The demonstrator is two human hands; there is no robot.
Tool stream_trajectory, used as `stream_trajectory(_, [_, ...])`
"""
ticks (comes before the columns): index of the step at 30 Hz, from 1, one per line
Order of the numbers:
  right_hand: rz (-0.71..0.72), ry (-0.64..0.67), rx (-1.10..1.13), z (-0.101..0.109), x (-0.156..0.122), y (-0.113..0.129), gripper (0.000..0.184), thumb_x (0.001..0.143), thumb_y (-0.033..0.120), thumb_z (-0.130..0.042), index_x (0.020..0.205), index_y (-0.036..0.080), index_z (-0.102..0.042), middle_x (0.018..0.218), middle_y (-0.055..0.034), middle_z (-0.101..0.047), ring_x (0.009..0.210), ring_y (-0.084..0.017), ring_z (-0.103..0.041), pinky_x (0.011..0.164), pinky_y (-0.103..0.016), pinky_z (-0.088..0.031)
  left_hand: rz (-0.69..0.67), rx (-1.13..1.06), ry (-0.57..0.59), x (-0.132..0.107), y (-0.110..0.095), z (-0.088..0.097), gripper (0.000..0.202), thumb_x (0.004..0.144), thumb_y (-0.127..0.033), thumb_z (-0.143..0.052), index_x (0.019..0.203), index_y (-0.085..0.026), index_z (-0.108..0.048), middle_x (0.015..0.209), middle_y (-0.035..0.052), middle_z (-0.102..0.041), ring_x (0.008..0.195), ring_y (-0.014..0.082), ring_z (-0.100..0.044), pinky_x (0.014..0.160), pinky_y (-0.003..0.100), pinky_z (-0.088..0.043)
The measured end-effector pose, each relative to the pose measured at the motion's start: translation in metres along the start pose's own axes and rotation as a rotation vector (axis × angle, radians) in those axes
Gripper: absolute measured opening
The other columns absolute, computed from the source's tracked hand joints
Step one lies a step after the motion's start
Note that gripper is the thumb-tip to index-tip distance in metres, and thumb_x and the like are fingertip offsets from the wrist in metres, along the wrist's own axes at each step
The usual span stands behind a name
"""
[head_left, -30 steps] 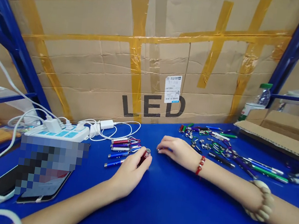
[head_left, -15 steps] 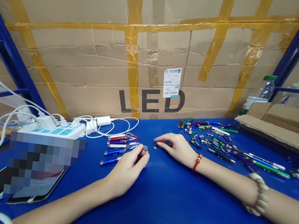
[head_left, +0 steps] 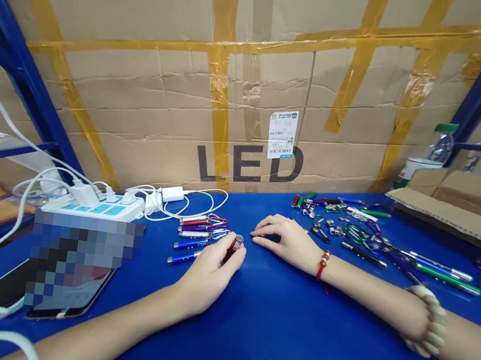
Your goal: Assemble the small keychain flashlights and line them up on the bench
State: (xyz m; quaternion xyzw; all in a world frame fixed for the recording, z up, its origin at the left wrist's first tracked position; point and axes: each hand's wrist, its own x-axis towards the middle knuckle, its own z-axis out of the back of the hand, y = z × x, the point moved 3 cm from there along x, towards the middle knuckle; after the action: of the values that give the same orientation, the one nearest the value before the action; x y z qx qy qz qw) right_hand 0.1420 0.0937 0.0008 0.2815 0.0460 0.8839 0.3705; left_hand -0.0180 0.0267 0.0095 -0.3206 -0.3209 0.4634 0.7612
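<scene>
While left hand point(head_left: 209, 273) grips red tube point(head_left: 236, 244), hold of right hand point(head_left: 292, 242) unclear; carton point(head_left: 448, 215) open.

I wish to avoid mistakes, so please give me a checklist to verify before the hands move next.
1. Left hand holds red tube: ok.
2. Tube's top end not covered by the hand: ok.
3. Right hand holds something: cannot tell; nothing shows clearly at its fingers.
4. Power strip apart from both hands: ok.
5. White cable clear of left forearm: cannot tell; they overlap in view.
</scene>
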Motion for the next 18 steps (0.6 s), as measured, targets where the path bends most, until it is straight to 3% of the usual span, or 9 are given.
stream_trajectory(8, [-0.05, -0.018, 0.14, -0.0006, 0.0033, -0.0051, 0.011, 0.077, 0.029, -0.063, 0.079, 0.018, -0.067, 0.084, -0.0032, -0.068, 0.08, -0.016, -0.06, 0.078, -0.031, -0.044, -0.054, 0.012, -0.022, 0.0011, -0.0008, 0.0019, 0.021, 0.09, -0.031, -0.036, 0.074, -0.02, -0.045, 0.068, -0.0026, -0.046, 0.062, 0.0129, -0.042, 0.059, 0.024, -0.034])
stream_trajectory(14, [-0.044, -0.002, 0.135, -0.0009, 0.0025, -0.0042, 0.011, 0.079, 0.027, -0.061, 0.078, 0.019, -0.069, 0.084, -0.0034, -0.068, 0.083, -0.018, -0.059, 0.079, -0.033, -0.044, -0.141, 0.058, -0.067, -0.0003, -0.0047, 0.0058, 0.02, 0.087, -0.023, -0.041, 0.085, -0.021, -0.061, 0.09, 0.003, -0.056, 0.086, 0.0178, -0.05, 0.071, 0.025, -0.038])
stream_trajectory(18, [-0.028, -0.161, 0.177, 0.0058, 0.0013, 0.0029, 0.01, 0.077, 0.028, -0.063, 0.077, 0.021, -0.07, 0.089, -0.0047, -0.064, 0.086, -0.018, -0.058, 0.078, -0.033, -0.045, -0.134, 0.079, -0.053, -0.0006, -0.0046, 0.0054, 0.018, 0.087, -0.025, -0.045, 0.087, -0.021, -0.063, 0.091, 0.004, -0.056, 0.091, 0.0195, -0.05, 0.071, 0.025, -0.041])
